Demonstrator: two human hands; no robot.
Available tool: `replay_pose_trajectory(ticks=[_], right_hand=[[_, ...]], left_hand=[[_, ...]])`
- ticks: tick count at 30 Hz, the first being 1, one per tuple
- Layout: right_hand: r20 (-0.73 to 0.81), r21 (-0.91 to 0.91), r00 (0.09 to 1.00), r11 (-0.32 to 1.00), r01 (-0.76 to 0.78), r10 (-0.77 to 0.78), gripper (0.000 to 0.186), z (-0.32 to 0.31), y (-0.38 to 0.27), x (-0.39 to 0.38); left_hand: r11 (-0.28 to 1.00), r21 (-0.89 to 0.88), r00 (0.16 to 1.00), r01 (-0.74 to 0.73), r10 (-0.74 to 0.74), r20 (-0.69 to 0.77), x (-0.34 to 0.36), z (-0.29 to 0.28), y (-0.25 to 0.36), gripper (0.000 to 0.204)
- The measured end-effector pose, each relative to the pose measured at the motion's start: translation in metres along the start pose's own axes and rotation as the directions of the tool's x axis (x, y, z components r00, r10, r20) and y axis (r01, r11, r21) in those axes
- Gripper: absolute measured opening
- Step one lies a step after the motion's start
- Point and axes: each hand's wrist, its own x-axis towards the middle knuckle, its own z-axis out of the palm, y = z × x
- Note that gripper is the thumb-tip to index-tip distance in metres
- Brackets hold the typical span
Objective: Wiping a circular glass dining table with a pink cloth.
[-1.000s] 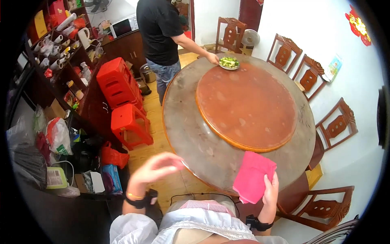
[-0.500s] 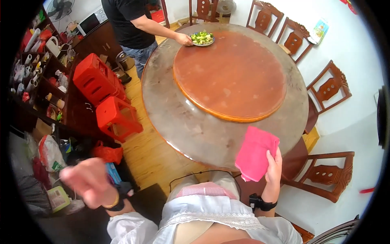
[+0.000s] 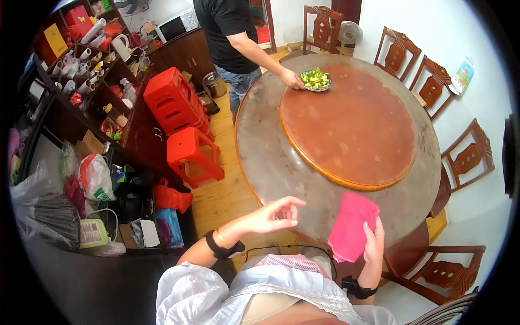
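My right hand [image 3: 374, 241] grips a folded pink cloth [image 3: 353, 226] near the front edge of the round table [image 3: 260, 130]. The thumb lies over the cloth's right side. My left hand [image 3: 275, 214] hovers by the table's near left edge with nothing in it, its fingers bent and apart from the thumb. On the table sits a reddish-brown turntable [image 3: 352, 130]. At its far left side is a plate of green chopped vegetables [image 3: 316, 80], with another person's hand [image 3: 292, 79] on its rim.
A person in a black shirt [image 3: 225, 32] stands at the table's far left. Carved wooden chairs [image 3: 441, 271] line the right and back. Red plastic stools [image 3: 192, 154] stand left, before a cluttered shelf unit [image 3: 103, 76]. Bags [image 3: 97, 179] and boxes lie at lower left.
My left hand has come from the lower left toward the table's near edge. The whole view has shifted left, and the pink cloth is still in my right hand.
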Motion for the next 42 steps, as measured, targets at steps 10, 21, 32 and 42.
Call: replay_pose_trajectory(ticks=[10,21,32,42], right_hand=[[0.202,0.147,0.979,0.987,-0.072,0.041,0.045,0.031,0.002,0.001],[0.128,0.166,0.99,0.983,-0.074,0.053,0.042,0.026,0.011,-0.005],[-0.183,-0.704,0.965,0.71,0.006,-0.19,0.031,-0.046,0.072,0.002],[-0.414,-0.723,0.9,0.649,-0.235,-0.135,0.034,-0.114,0.108,0.029]], left_hand=[[0.904,-0.114,0.907,0.411,-0.393,0.151,0.051,0.008,-0.066,0.073],[0.887,-0.252,0.922,0.388,-0.369,0.12,0.049,0.019,-0.067,0.054],[0.541,0.826,0.97,0.16,-0.243,-0.029,0.12,0.07,-0.136,0.032],[0.423,0.885,0.927,0.193,-0.373,-0.024,0.175,0.113,-0.127,0.036]])
